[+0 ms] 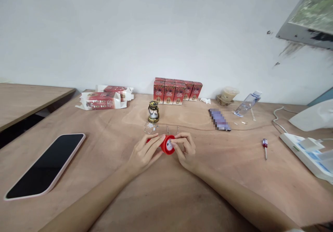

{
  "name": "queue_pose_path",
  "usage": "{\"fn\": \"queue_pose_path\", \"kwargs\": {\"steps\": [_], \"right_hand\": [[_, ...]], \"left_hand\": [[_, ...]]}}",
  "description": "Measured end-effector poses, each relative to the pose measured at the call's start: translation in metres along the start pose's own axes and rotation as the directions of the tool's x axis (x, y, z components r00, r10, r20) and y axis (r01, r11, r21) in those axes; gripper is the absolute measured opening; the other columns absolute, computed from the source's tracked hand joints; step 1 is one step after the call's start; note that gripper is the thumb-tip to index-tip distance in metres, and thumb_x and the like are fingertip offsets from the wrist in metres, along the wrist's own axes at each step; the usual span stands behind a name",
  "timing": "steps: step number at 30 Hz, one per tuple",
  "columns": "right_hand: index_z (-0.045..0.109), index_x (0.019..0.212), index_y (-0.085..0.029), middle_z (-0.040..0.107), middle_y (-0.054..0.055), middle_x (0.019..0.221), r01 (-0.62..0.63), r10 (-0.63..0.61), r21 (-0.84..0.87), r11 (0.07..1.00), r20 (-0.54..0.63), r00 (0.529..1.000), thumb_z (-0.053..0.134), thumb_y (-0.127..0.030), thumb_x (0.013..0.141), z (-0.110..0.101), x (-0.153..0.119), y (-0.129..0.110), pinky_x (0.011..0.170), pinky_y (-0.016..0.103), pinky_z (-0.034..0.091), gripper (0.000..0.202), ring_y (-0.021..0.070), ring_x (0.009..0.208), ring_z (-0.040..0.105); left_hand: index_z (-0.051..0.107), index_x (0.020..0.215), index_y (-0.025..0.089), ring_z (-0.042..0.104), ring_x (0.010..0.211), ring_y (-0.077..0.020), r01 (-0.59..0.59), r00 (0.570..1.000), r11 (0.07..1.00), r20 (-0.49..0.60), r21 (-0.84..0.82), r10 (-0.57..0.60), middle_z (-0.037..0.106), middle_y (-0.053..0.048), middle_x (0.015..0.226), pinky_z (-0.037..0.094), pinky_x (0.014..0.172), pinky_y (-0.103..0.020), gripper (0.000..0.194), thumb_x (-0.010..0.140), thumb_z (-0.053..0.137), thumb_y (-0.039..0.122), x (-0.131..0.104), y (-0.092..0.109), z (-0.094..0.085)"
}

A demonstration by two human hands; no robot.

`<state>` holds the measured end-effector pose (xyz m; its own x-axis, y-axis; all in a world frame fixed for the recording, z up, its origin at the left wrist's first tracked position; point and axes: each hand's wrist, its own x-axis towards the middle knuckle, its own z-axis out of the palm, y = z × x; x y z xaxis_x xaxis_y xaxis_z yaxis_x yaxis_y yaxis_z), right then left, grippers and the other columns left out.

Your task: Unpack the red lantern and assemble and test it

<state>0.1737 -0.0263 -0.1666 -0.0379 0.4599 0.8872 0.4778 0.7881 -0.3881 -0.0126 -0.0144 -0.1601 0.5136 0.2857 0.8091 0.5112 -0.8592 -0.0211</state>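
Note:
My left hand (pixel 143 154) is wrapped around a red round lantern body (pixel 164 148), tilted so its open end faces me. A white disc (pixel 169 145) with a small dark mark sits inside the red rim. My right hand (pixel 186 151) has thumb and fingers pinched together at the disc's right side; whatever lies between the fingertips is too small to make out. Just beyond my hands stands a small black-and-gold lantern (pixel 153 112). Bent wire handles (pixel 148 131) and small clear pieces (pixel 150 125) lie in front of it.
Red printed boxes (pixel 170 93) stand by the wall, with opened cartons (pixel 101 101) to their left. A large phone (pixel 47 166) lies at left. On the right are another phone (pixel 220 119), a cup (pixel 229 94), a bottle (pixel 247 103), a screwdriver (pixel 265 147) and a power strip (pixel 307 154).

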Motion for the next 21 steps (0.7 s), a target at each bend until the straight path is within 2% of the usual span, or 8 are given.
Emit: {"fn": "queue_pose_path", "kwargs": {"steps": [21], "right_hand": [[0.058,0.091,-0.023,0.060,0.004,0.084,0.056,-0.056,-0.021,0.998,0.003,0.998,0.052,-0.014,0.088,0.0008,-0.0007,0.0014,0.070,0.034,0.051,0.012,0.0162,0.079,0.059]], "left_hand": [[0.035,0.140,0.015,0.058,0.106,-0.0253,0.002,1.000,1.000,-0.013,-0.009,-0.002,0.067,-0.013,0.113,0.055,0.084,-0.039,0.062,0.084,0.060,0.014,0.0005,0.0017,-0.0001]]}}
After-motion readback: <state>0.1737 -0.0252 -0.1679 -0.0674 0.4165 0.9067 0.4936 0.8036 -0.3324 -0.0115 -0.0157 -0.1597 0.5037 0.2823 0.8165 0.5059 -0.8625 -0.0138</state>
